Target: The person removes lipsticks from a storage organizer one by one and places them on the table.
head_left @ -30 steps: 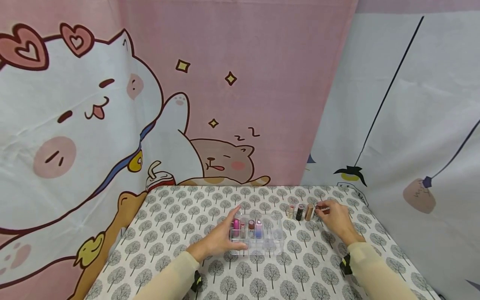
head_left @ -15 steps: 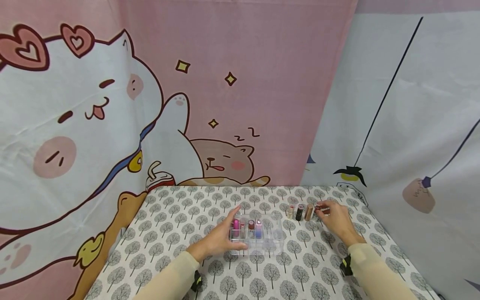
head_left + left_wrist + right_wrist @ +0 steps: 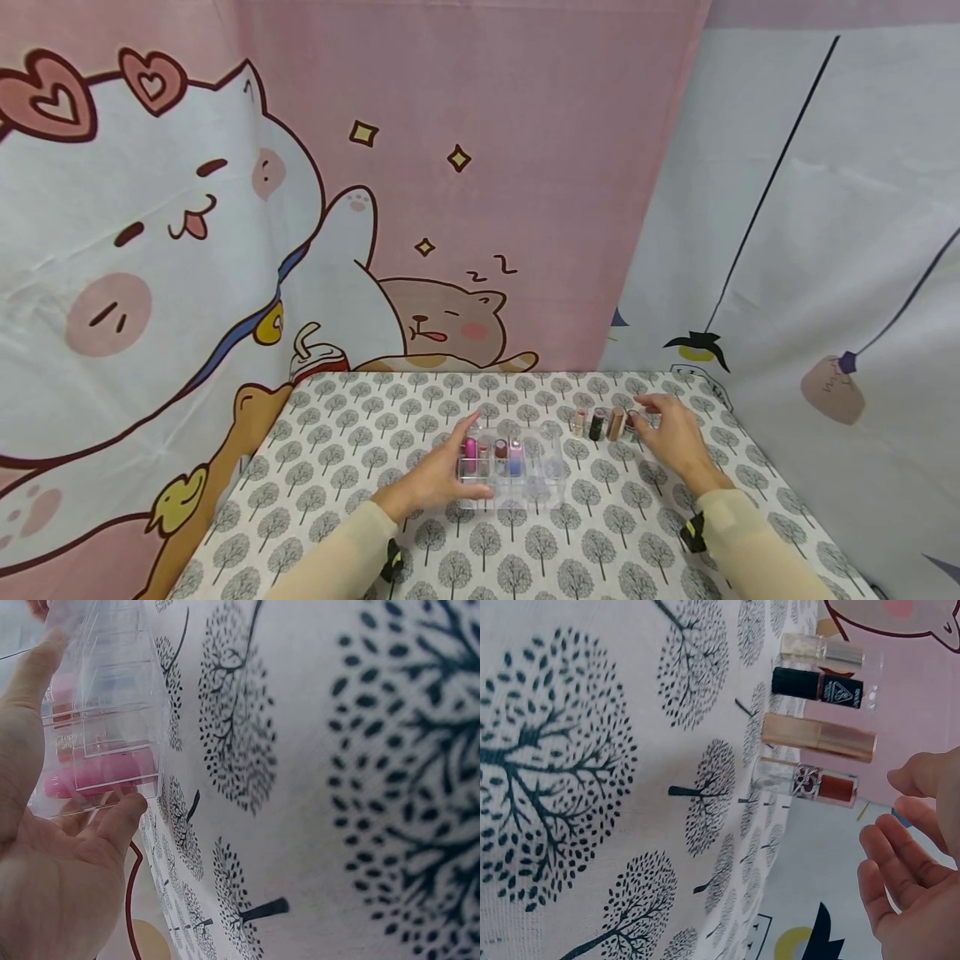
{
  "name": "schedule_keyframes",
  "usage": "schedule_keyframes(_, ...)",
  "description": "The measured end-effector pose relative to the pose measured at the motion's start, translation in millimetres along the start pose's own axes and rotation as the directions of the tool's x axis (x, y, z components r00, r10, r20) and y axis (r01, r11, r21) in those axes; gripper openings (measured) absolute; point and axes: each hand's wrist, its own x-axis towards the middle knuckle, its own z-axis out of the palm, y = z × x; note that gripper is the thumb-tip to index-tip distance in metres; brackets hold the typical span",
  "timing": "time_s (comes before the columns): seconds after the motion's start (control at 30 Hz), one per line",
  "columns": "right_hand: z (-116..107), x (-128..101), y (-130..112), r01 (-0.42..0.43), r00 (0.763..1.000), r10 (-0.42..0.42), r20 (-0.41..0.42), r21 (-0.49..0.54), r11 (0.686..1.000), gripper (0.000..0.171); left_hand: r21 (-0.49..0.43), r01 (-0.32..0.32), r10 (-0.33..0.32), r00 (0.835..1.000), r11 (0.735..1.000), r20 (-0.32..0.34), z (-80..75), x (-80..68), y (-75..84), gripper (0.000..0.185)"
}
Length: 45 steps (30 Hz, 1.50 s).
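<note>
A clear compartment organizer [image 3: 525, 475] sits mid-table with several lipsticks standing in its left cells, one bright pink [image 3: 97, 776]. My left hand [image 3: 450, 475] grips its left end, thumb on the near edge and fingers [image 3: 120, 817] on the far side. To the right stands a row of tubes: a pale one [image 3: 821, 651], a black one [image 3: 817, 685], a gold one [image 3: 817, 737] and a clear one with dark red liquid [image 3: 806, 782]. My right hand [image 3: 663, 425] hovers just right of that last tube, fingers spread, holding nothing.
The table wears a white cloth printed with grey trees [image 3: 600, 533]. Cartoon cat curtains [image 3: 225, 250] hang close behind the far edge and along the right side. The table's left edge [image 3: 247, 450] runs diagonally.
My right hand has let go of the dark red tube, which now stands at the right end of the row. Its fingers have spread. The left hand has stayed put.
</note>
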Motion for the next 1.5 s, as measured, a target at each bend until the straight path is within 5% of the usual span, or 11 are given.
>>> schedule_keyframes(0.33, -3, -1, -24, 0.124, 0.986, -0.126, -0.113, -0.02, 0.992, 0.033, 0.011, -0.008, 0.008, 1.0, 1.0, 0.0, -1.6, 2.5, -2.3, 0.142)
schedule_keyframes(0.87, 1, 1, -64, 0.287, 0.944, -0.278, -0.18, 0.026, 0.958, 0.034, 0.038, -0.013, 0.013, 1.0, 0.999, -0.003, -3.9, 6.9, 2.1, 0.14)
schedule_keyframes(1.5, 21, -9, -105, 0.373, 0.925, -0.368, -0.096, 0.041, 0.927, 0.035, 0.034, -0.026, 0.026, 1.0, 0.999, -0.006, -0.7, 0.0, 0.5, 0.138)
